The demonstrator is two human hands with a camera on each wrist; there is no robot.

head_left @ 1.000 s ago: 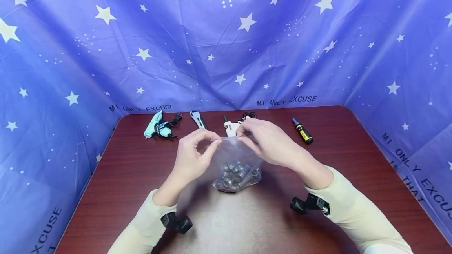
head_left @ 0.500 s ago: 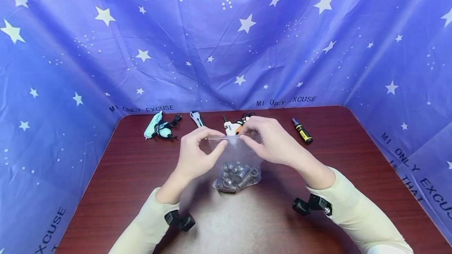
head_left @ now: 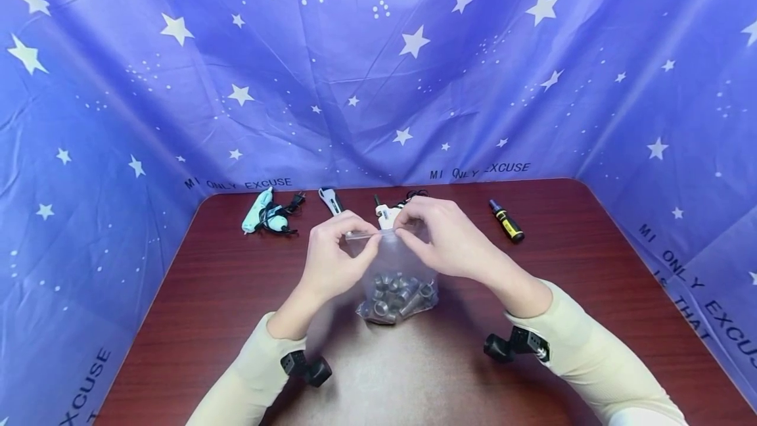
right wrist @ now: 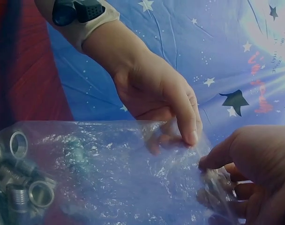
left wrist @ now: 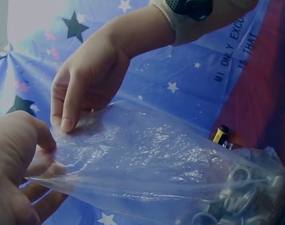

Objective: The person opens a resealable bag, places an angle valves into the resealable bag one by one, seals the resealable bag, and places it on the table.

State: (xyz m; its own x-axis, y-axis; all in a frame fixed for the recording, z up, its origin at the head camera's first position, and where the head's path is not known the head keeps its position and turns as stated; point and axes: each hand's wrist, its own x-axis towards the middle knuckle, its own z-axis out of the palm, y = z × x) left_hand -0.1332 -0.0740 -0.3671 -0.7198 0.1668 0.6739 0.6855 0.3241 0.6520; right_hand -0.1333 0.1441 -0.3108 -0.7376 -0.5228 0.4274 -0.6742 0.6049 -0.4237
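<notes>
A clear plastic zip bag (head_left: 390, 261) stands upright at the middle of the table, its top edge held up by both hands. Several metal pipe fittings (head_left: 393, 294), some ring-shaped and some threaded, lie in its bottom. My left hand (head_left: 334, 255) pinches the top edge between thumb and fingers, left of its middle. Close beside it, my right hand (head_left: 443, 235) pinches the same edge further right. The left wrist view shows the bag's wrinkled film (left wrist: 147, 150) stretching from the fingertips to the fittings (left wrist: 241, 187). In the right wrist view, threaded fittings (right wrist: 20, 197) show through the film.
Along the back of the dark red table (head_left: 207, 321) lie a mint glue gun (head_left: 258, 210) with its black cord, a grey utility knife (head_left: 331, 201), a white tool (head_left: 387, 215) partly behind the right hand, and a yellow-black screwdriver (head_left: 506, 222). A starry blue cloth surrounds the table.
My left hand has shifted slightly right along the bag's top edge. My right hand moved a little right, then back left, so the fingertips now sit close together. The fittings stay put.
</notes>
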